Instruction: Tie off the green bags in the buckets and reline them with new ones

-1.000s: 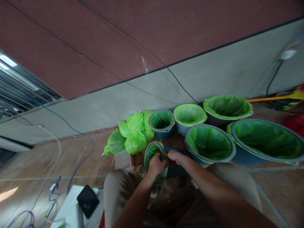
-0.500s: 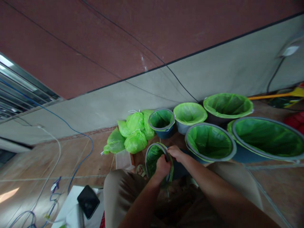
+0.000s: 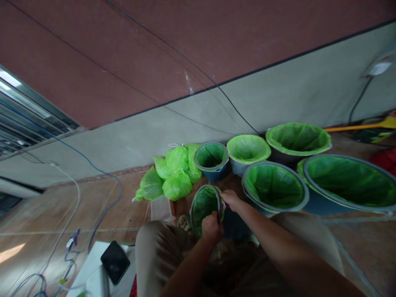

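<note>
Between my knees a blue bin (image 3: pixel 236 225) tilts to the left, its mouth lined with a green plastic bag (image 3: pixel 204 206) and circled by a grey rim ring (image 3: pixel 195 198). My left hand (image 3: pixel 212 227) is closed on the lower near side of the ring, thumb over the edge. At the upper right of the mouth, my right hand (image 3: pixel 231 199) grips the ring and bag edge, fingers curled. The bin's base is partly hidden by my arm and legs.
Several green-lined bins (image 3: pixel 275 187) stand on the right and along the wall. Tied green bags (image 3: pixel 177 183) lie beside a clear plastic box (image 3: pixel 161 208) at left. A phone (image 3: pixel 115 262) rests on a white surface near my left knee; cables (image 3: pixel 116 202) cross the tiles.
My left hand has slid down along the rim and come out of the mouth. The right hand stays at the rim's upper right, and the bin's mouth has shifted slightly.
</note>
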